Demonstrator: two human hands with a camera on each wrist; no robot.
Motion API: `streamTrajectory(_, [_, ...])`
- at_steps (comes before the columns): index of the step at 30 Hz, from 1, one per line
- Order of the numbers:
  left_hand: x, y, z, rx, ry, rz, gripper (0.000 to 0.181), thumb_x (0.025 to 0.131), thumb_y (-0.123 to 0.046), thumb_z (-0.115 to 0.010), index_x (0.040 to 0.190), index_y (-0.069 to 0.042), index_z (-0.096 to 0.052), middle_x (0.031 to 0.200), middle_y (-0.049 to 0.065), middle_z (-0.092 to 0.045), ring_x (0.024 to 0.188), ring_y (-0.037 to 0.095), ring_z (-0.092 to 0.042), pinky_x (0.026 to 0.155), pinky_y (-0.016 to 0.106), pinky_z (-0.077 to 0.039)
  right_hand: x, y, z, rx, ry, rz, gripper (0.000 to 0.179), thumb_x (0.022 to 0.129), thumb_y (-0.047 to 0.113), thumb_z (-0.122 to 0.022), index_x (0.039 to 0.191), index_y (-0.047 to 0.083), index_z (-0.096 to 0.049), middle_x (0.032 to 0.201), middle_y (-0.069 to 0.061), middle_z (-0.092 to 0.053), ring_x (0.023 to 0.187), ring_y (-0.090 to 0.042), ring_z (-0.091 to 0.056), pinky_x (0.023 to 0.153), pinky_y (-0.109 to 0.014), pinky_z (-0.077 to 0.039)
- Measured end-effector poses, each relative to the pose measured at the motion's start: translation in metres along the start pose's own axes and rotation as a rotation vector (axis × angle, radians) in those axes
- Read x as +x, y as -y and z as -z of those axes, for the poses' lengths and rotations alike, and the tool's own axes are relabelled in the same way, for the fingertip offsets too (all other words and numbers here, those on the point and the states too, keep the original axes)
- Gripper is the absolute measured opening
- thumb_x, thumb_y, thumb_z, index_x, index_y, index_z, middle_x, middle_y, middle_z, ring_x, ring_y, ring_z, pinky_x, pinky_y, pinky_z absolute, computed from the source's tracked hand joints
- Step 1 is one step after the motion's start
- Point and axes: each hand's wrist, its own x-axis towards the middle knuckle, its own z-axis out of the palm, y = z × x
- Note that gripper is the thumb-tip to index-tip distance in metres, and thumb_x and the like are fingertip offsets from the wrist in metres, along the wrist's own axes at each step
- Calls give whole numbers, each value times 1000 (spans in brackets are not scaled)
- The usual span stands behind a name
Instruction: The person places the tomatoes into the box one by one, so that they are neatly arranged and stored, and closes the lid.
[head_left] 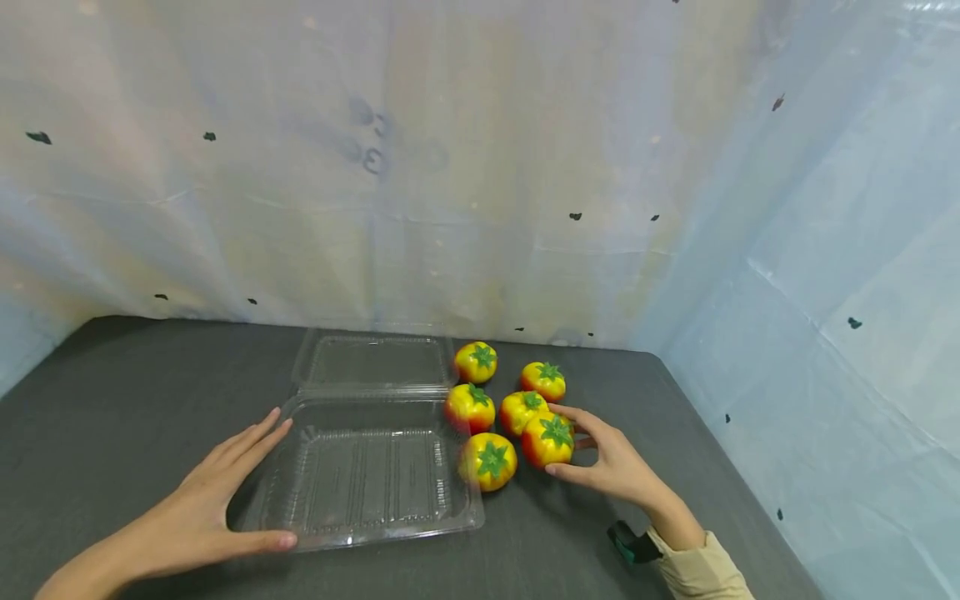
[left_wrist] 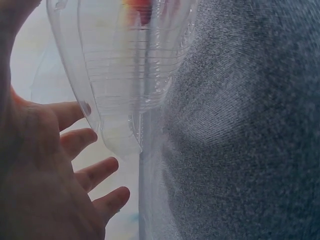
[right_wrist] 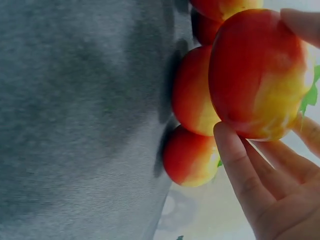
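Red-yellow fruit [head_left: 546, 439] is in the right hand [head_left: 611, 462], to the right of the clear container [head_left: 365, 479] and just beside a loose cluster of five other fruits [head_left: 491, 467]. Right hand: reaches in from the right, thumb on the near side, fingers curved round the far side; grasp is on the fruit's sides. Right wrist view shows its underside raised off the dark table [head_left: 165, 383]. Green calyx [head_left: 557, 431] points up, stem axis near upright; body squat, so its longer axis lies roughly level. Left hand [head_left: 202, 517]: fingers extended and spread, thumb apart, grasping nothing; fingertips at the container's left rim, thumb tip by its near-left corner. Container's long side runs left to right, lid [head_left: 378, 362] folded open at the far side.
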Motion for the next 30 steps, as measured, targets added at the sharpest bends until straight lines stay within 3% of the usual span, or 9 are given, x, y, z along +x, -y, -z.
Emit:
streamTrajectory(14, [-1,3,-1,20,0,-12,114,67,-45,-83,155,-21,-15,162,-2,-3,130,52,-29,73,78,-33,14,12,2,-15,-10,12,74,81,36,-76,144,15,-43,144,-7,-47,110,-22,-58,89,-39,-52])
streamTrajectory(21, [0,3,0,12,13,4,114,67,-44,-83,155,-22,-14,162,-1,-3,130,52,-28,74,79,-32,24,18,0,2,-10,2,72,81,34,-77,143,18,-44,142,-9,-49,108,-24,-59,91,-46,-51])
streamTrajectory(30, [-1,2,-1,26,3,-3,115,66,-46,-83,155,-21,-15,162,2,-5,129,51,-29,74,78,-33,35,26,-5,41,1,28,72,82,33,-76,144,18,-44,145,-8,-47,108,-23,-58,90,-47,-50])
